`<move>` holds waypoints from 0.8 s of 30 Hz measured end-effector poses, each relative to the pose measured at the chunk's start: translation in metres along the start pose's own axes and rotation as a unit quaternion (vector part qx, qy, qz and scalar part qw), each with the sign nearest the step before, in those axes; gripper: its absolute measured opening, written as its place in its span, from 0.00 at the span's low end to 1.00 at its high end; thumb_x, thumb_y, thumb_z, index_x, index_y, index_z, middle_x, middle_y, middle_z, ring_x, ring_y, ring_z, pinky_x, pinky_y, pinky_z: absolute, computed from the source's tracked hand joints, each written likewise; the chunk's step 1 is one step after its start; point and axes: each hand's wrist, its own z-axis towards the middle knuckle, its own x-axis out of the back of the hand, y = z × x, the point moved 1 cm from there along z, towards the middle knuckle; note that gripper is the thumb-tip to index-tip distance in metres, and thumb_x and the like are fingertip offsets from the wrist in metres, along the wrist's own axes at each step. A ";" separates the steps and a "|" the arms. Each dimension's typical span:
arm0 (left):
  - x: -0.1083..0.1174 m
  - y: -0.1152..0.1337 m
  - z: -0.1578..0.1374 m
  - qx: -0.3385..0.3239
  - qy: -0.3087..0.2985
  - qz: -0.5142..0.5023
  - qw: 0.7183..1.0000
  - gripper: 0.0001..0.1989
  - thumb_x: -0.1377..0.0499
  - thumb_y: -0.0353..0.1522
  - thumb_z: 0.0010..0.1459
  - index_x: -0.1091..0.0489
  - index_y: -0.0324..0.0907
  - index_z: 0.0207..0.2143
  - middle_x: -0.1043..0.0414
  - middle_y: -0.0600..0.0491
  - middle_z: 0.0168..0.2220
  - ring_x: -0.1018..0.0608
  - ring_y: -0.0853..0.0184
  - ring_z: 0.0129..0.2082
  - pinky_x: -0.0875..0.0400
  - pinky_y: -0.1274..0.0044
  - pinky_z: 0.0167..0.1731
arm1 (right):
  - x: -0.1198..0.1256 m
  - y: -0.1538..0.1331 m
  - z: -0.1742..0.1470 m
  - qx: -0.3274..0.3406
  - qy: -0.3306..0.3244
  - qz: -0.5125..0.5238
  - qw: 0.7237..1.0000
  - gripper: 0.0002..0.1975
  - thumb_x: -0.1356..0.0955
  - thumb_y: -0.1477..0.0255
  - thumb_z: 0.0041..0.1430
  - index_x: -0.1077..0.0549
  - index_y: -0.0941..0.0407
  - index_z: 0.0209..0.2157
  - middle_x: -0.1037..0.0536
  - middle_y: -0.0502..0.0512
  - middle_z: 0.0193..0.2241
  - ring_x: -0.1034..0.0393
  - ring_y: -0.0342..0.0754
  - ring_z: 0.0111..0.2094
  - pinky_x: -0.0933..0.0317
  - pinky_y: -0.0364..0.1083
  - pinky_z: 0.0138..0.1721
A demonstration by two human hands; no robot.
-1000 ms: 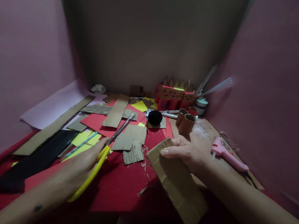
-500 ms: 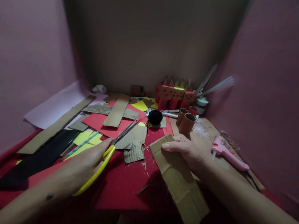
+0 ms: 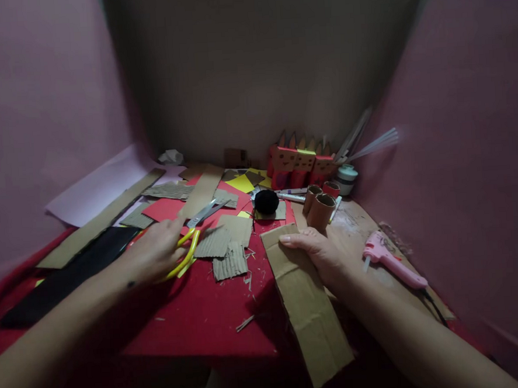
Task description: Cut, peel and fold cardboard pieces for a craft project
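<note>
My left hand is closed around the yellow handles of a pair of scissors. Their metal blades point up and to the right, slightly parted, over the paper and cardboard scraps. In my right hand is a long brown cardboard strip, gripped near its upper end with the thumb on top. The strip slants down toward me past the table's front edge. Between my hands lie small corrugated cardboard pieces and thin shreds on the red tablecloth.
On the right, a pink glue gun rests on a board, with cardboard tubes behind my right hand. A black ball sits mid-table. Farther back stand red decorated tubes and a jar. Black material lies left.
My left hand has moved up and right with the scissors, whose blades now look foreshortened. The red sheet under my left forearm no longer shows there. My right hand still holds the strip.
</note>
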 end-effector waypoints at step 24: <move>-0.001 0.139 -0.008 0.050 0.020 -0.657 0.752 0.04 0.32 0.31 0.44 0.24 0.43 0.23 0.30 0.57 0.21 0.31 0.72 0.24 0.34 0.79 0.28 | -0.003 -0.006 -0.017 0.179 -0.130 0.011 0.975 0.11 0.28 0.66 0.54 0.19 0.56 0.37 0.21 0.52 0.25 0.29 0.42 0.24 0.36 0.42 0.29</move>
